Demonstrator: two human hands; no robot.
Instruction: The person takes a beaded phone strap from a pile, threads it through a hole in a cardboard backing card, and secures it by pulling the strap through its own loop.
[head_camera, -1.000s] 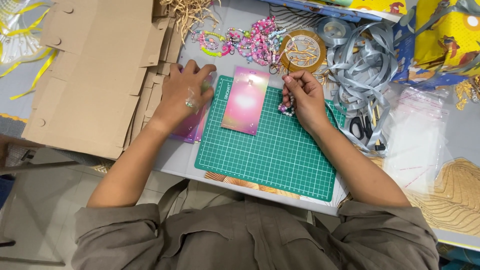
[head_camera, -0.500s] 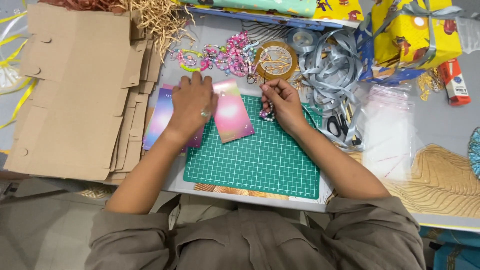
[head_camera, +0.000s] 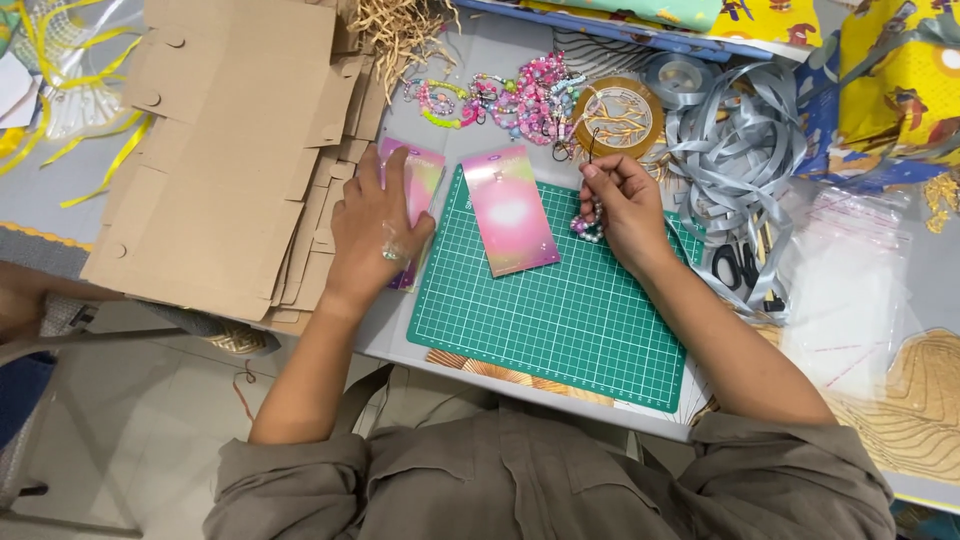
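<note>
A small beaded charm (head_camera: 588, 228) hangs from the right hand (head_camera: 620, 205), whose fingertips pinch its thin dark loop above the upper right part of a green cutting mat (head_camera: 560, 310). Just left of that hand, a pink card (head_camera: 510, 210) lies tilted on the mat's top edge. The left hand (head_camera: 375, 230) rests flat, fingers spread and gripping nothing, on a second pink card (head_camera: 420, 185) that lies off the mat's left side, partly over a stack of flattened brown cardboard boxes (head_camera: 230, 150). Beyond the mat, a heap of colourful beaded charms (head_camera: 510, 100) sits beside a round gold-patterned tin (head_camera: 618, 117). To the right, loose grey ribbon (head_camera: 735, 150) tangles over black-handled scissors (head_camera: 740, 268), with clear plastic bags (head_camera: 850, 290) near them. Yellow patterned wrapping paper (head_camera: 890, 80) fills the far right corner of the table.
</note>
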